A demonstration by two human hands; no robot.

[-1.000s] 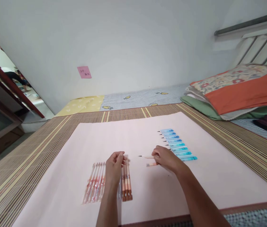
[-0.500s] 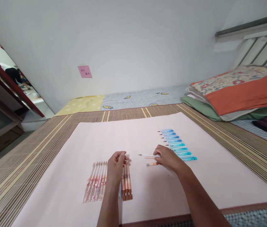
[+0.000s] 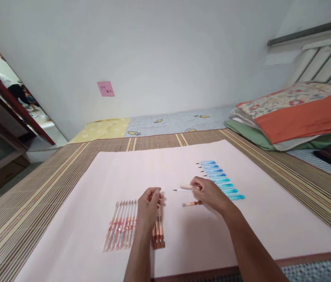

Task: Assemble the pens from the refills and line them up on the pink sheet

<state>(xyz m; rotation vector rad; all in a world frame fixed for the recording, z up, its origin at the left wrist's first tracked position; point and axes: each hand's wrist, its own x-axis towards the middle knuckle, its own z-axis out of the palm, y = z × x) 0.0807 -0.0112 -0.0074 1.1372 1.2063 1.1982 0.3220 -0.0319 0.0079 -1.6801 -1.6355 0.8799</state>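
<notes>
My right hand [image 3: 205, 190], fingers pinched, grips a pale peach stick [image 3: 184, 186]. Just below it a slim white pencil with a dark tip [image 3: 180, 190] points left from the same fingers; whether it is held or lies on the sheet I cannot tell. A short peach-and-brown piece [image 3: 191, 203] lies nearer me, below that hand. My left hand [image 3: 150, 199] is closed, fingers curled against the thumb, with nothing seen between them. It hovers over a row of brown-and-peach pens [image 3: 160, 231], partly covering them. Left of it lie several clear pens with red patterns [image 3: 119, 225].
Several blue and turquoise dark-tipped pencils [image 3: 215, 170] lie in a column at the right of the pale pink sheet [image 3: 130, 164]. A striped mat [image 3: 51, 176] lies beneath. Folded bedding [image 3: 300, 113] is stacked at the right, and a person [image 3: 15, 92] shows through the doorway.
The peach stick in my right hand has swung from below the white pencil to above it. My left hand has shifted slightly right over the brown pens.
</notes>
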